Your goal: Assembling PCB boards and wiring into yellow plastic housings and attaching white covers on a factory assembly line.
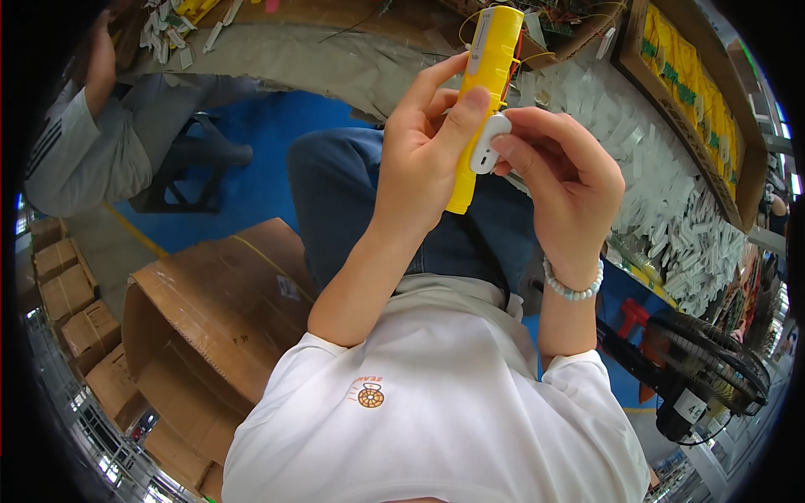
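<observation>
The left hand (423,151) is wrapped around a yellow tube (496,63), its thumb pressing the near face, so that one end stands out above the grip and the other below. Just right of that grip, the right hand (574,159) pinches a small white rounded piece (483,158) over the tube's side, while farther right lie pale strips (671,189) and a brown box (752,142) of yellow parts (696,84).
</observation>
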`<state>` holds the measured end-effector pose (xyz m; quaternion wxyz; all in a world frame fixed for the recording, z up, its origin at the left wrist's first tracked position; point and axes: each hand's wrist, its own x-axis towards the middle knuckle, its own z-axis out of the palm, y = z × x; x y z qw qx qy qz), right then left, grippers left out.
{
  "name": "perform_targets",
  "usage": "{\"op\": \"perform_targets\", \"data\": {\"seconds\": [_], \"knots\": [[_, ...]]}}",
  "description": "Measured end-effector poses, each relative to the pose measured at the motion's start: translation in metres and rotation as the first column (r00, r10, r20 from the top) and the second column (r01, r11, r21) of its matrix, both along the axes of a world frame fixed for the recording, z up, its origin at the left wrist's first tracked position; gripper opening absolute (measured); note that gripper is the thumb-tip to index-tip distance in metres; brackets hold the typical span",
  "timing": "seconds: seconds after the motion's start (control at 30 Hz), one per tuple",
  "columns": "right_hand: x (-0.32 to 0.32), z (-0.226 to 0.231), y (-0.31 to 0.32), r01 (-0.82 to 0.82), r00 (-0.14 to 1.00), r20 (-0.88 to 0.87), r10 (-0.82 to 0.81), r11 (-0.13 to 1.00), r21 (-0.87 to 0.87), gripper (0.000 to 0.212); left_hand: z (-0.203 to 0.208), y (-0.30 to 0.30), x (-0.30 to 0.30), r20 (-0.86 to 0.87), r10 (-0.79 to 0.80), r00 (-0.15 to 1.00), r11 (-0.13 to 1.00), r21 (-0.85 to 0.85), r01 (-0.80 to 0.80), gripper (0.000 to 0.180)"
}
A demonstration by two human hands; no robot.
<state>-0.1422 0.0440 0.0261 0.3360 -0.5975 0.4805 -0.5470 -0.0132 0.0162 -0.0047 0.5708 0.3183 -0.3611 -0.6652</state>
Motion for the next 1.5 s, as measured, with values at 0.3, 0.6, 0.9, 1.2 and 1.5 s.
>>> {"op": "perform_targets", "data": {"seconds": [0.3, 0.6, 0.9, 1.2, 1.5], "knots": [[0.007, -0.004, -0.003, 0.033, 0.998, -0.057, -0.038, 0.995, -0.091, 0.016, 0.005, 0.002, 0.004, 0.025, -0.015, 1.0, 0.997, 0.074, 0.013, 0.043], [0.01, -0.004, 0.001, 0.053, 0.996, 0.065, -0.052, 0.999, -0.003, 0.019, 0.007, 0.004, 0.004, 0.004, 0.003, 1.0, 0.99, 0.14, -0.003, 0.043], [0.014, 0.007, -0.005, -0.066, 0.982, 0.184, 0.028, 0.976, 0.205, 0.018, -0.002, 0.002, 0.004, -0.017, 0.107, 0.994, 0.994, 0.025, -0.106, 0.039], [0.011, 0.001, -0.015, -0.188, 0.956, 0.274, 0.109, 0.941, 0.281, 0.016, -0.006, 0.006, 0.004, 0.11, 0.244, 0.964, 0.97, -0.031, -0.242, 0.034], [0.013, 0.0, -0.009, -0.191, 0.967, 0.211, 0.144, 0.956, 0.221, 0.009, 0.001, 0.015, 0.008, 0.337, 0.2, 0.92, 0.98, -0.065, -0.189, 0.036]]}}
